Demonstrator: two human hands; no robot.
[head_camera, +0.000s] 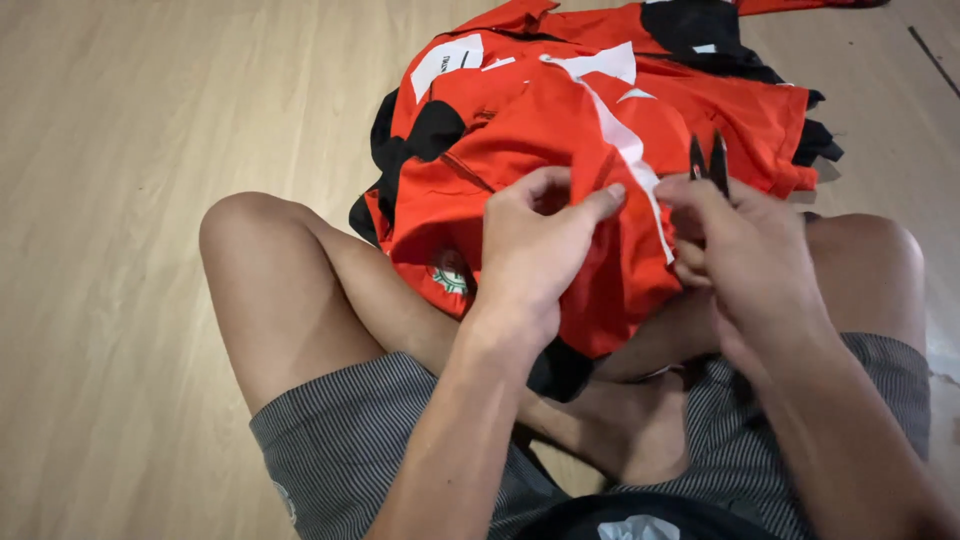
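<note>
A person is seen from above, seated cross-legged on a pale wooden floor, in grey striped shorts. Draped over the lap and spilling forward onto the floor is a heap of orange-red jersey fabric with black panels and white stripes; a small round green-and-white badge is sewn near its lower left edge.

The left hand is laid on the near edge of the jersey fabric, its fingers pressed together in a pinch on a fold of the cloth, just left of the white stripe. The right hand is held just right of that stripe, its fingers curled tight around a small pair of dark metal thread snips. The two thin blades are pointed upward and away from the body, slightly parted, above the cloth and close to the pinched fold.

Several risks can be judged from this arrangement. The blades are held close to the left fingertips, so a thumb or finger could be nicked if the snips were closed without care. The cloth is loose and bunched, so a hidden layer beneath the fold could be caught and cut by mistake. The pinched fold could also be lost if the slippery fabric slid off the bare knees.
</note>
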